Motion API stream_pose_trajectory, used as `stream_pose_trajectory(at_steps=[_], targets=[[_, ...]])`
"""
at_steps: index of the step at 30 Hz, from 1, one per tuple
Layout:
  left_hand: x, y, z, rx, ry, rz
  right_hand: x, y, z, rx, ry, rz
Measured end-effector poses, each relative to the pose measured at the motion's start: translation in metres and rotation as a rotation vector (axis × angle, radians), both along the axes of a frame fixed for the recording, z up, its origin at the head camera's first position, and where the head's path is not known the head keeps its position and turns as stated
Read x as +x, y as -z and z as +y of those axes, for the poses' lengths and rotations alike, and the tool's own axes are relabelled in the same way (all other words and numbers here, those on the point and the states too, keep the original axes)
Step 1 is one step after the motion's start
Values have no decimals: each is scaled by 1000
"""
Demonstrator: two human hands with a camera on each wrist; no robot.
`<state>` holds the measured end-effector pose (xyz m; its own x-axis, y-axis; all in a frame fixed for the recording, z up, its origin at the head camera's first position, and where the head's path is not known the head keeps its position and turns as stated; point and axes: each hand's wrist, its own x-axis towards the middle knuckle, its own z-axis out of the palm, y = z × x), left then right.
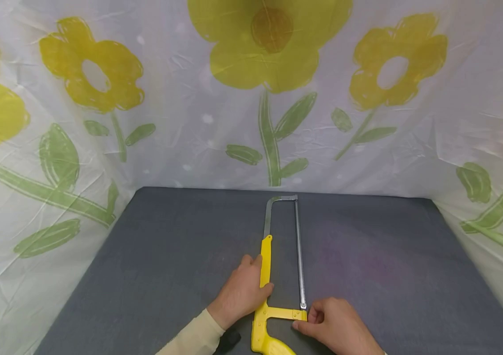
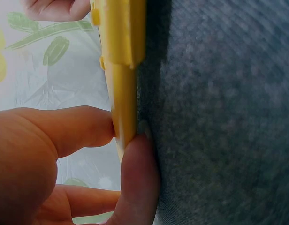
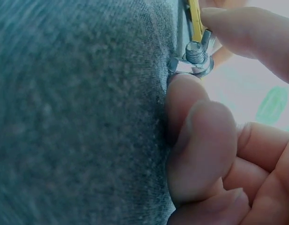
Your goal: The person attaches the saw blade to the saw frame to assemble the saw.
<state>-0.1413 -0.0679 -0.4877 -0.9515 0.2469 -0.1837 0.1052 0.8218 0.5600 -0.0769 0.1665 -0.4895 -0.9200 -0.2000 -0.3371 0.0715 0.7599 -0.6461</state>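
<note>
A hacksaw (image 1: 266,264) with a yellow frame and a bent silver front lies on the grey surface, its yellow handle toward me. Along its right side runs the silver blade bar (image 1: 300,256). My left hand (image 1: 243,290) grips the yellow frame; in the left wrist view its thumb and a finger pinch the frame's edges. At the lower right corner, my right hand (image 1: 339,323) has its thumb and bent index finger around a metal wing nut (image 3: 196,54) on a threaded end. Its other fingers curl beneath, close to the cloth.
The dark grey cloth-covered table (image 1: 158,256) spreads to both sides of the saw. Behind and beside it hangs a white curtain (image 1: 180,123) with yellow flowers. A small black object (image 1: 228,341) shows below the left sleeve (image 1: 196,335).
</note>
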Motion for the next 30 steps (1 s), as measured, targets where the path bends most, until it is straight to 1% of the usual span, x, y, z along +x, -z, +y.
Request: stream_pose_trajectory(at_steps=[11, 23, 26, 30], targets=[[-2, 1, 0, 9, -8, -21, 0, 1, 1, -48, -8, -43], [0, 1, 0, -3, -12, -20, -1, 5, 6, -91, -67, 3], [-1, 1, 1, -7, -14, -19, -1, 6, 6, -92, -60, -4], [-2, 1, 1, -5, -22, -24, -2, 5, 5, -86, -18, -42]])
